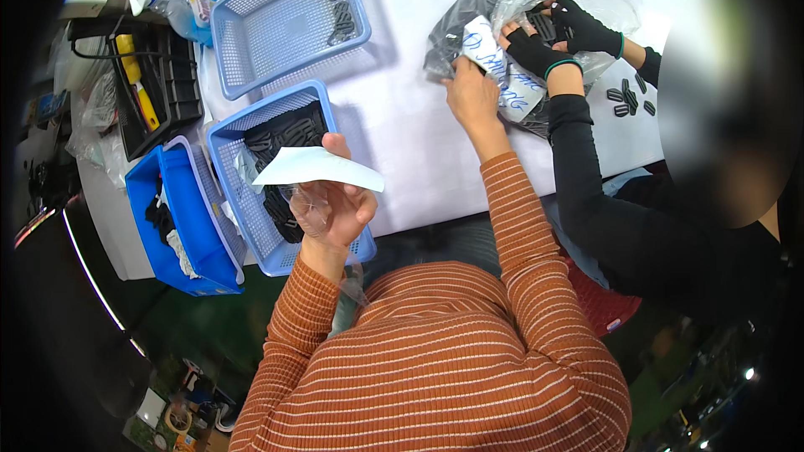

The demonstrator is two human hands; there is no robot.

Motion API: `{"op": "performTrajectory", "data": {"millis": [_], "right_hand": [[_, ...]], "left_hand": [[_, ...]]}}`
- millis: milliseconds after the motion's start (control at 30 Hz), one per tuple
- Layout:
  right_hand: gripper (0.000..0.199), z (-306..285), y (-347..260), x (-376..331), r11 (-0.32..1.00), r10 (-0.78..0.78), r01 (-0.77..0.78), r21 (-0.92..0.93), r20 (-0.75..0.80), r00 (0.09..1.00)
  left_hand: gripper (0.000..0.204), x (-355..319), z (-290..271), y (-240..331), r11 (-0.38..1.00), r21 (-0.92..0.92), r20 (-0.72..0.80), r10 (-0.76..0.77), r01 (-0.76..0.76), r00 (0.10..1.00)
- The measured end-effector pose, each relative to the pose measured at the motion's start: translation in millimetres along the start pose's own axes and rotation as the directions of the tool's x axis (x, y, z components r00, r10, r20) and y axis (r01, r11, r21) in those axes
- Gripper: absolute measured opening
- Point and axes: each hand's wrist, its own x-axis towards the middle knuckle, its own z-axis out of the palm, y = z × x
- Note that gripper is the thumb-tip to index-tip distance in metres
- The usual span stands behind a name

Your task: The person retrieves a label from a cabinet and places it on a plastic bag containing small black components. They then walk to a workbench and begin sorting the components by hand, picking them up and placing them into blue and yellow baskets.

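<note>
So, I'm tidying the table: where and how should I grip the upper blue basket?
I'd take the upper basket by its right rim, from the right: bottles crowd its left, a fuller basket sits close in front, and black slotted pieces gather rightward.

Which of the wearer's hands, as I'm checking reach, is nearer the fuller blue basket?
Left. The left hand, holding a white sheet, overlaps the fuller blue basket in view; the right hand is farther right, at a plastic bag.
</note>
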Motion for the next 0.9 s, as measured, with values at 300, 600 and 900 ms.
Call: {"op": "performTrajectory", "data": {"millis": [300, 600, 900], "right_hand": [[0.022, -22, 32, -62, 0.966, 0.245, -0.209, 0.149, -0.289, 0.926], [0.042, -29, 71, -57, 0.940, 0.319, -0.340, -0.031, -0.279, 0.906], [0.037, -49, 164, 13, 0.586, -0.126, -0.197, -0.786, -0.328, 0.936]], "left_hand": [[0.039, 39, 7, -5, 0.993, 0.055, 0.039, -0.104, 0.102, 0.994], [0.033, 55, 7, -23, 0.991, 0.062, -0.041, -0.112, 0.115, 0.993], [0.032, 66, -3, -35, 0.982, 0.092, -0.020, -0.164, 0.165, 0.986]]}}
